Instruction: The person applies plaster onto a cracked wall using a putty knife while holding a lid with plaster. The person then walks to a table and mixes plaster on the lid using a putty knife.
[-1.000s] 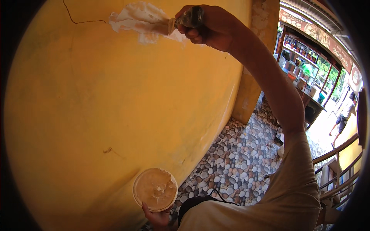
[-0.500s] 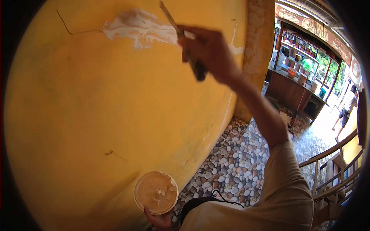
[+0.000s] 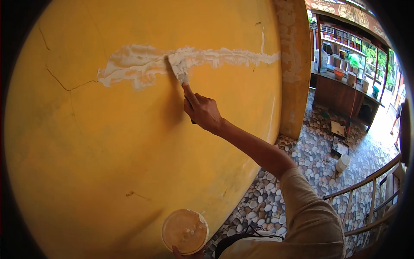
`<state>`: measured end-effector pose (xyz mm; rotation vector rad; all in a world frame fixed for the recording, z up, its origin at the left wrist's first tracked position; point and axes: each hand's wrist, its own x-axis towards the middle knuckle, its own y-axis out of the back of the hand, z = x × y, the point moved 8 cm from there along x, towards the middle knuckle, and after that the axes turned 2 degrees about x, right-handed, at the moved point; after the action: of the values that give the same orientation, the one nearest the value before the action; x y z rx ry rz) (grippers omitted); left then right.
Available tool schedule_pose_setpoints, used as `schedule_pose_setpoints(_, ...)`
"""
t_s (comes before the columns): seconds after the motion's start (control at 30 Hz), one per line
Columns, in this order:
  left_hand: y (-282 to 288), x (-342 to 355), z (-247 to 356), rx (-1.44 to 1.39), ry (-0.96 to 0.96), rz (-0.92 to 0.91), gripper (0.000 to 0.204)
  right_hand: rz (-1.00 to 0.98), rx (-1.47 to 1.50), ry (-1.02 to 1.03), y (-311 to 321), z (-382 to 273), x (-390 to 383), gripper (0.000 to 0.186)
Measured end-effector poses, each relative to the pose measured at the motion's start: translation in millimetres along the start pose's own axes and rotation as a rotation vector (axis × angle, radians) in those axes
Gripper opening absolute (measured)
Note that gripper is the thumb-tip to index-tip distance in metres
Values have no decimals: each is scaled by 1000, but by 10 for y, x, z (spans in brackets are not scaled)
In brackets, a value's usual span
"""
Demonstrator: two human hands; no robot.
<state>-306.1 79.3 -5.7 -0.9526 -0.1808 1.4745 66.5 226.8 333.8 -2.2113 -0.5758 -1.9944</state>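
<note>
My right hand (image 3: 202,111) grips the knife (image 3: 179,69), fingers wrapped, blade flat on filler strip (image 3: 189,58) at 12 o'clock on wall (image 3: 108,142). Left hand (image 3: 186,252) at 6 o'clock cups tub (image 3: 184,231), just beside wall. Open floor (image 3: 319,146) toward 3 o'clock; railing (image 3: 366,203) at 4.

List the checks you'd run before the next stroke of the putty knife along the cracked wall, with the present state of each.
1. Right hand grips the putty knife, index finger laid along it: ok.
2. Blade rests on the white filler strip on the yellow wall: ok.
3. Crack left of the strip is filled: not ok, it shows bare.
4. Left hand holds the round tub level: ok.
5. Filler left in the tub: cannot tell, only a smeared surface shows.
6. Filler loaded on the blade: cannot tell.
</note>
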Motion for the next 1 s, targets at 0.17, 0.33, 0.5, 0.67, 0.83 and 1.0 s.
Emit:
schedule_pose_setpoints(0.17, -102, -39, -35, 5, -13, 0, 77, -141, -122, -11, -170, -14, -157, 55)
schedule_pose_setpoints(0.33, -192, -67, -74, 19, -13, -12, 76, -284, 53, -126, 423, -48, -287, 51)
schedule_pose_setpoints(0.5, -166, -5, -76, -22, -13, -46, 77, -332, 821, -811, 841, 311, 37, 36)
schedule_pose_setpoints(0.67, -445, -14, -73, -135, -13, -229, 72, -298, 1070, -778, 1055, 278, 557, 29)
schedule_pose_setpoints(0.83, -469, -24, -19, -116, -14, -280, 71, -375, 1061, -842, 935, 128, 804, 22)
schedule_pose_setpoints(1.0, -336, 10, 15, -143, 6, -278, 70, -410, 1009, -916, 815, -139, 989, 18)
